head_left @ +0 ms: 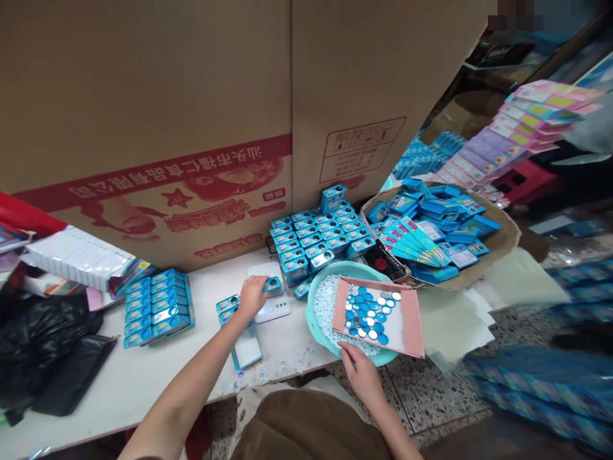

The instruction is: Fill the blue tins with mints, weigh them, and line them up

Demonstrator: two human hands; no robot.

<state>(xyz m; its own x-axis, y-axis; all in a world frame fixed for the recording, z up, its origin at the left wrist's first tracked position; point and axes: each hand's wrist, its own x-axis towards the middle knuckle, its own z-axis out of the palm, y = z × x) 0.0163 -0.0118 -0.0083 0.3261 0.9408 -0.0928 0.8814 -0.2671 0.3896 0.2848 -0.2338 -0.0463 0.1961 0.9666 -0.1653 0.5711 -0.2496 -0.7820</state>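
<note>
My left hand (252, 296) reaches over the white table (119, 377) and its fingers are closed on a small blue tin (272, 285) that rests over a white phone-like device (271, 300). Two more blue tins (227, 305) lie just left of that hand. My right hand (360, 372) touches the near rim of a teal bowl (313, 313) full of small white pellets. Its fingers reach under the near edge of a pink tray (412, 319) of blue and silver discs that lies across the bowl. Whether it grips the tray is hidden.
A big cardboard carton (191, 115) walls the back of the table. Rows of blue tins (316, 239) stand before it; a blue display tray of tins (156, 306) sits left. A cardboard box of blue packs (502, 239) is right. Black plastic bags (43, 351) lie far left.
</note>
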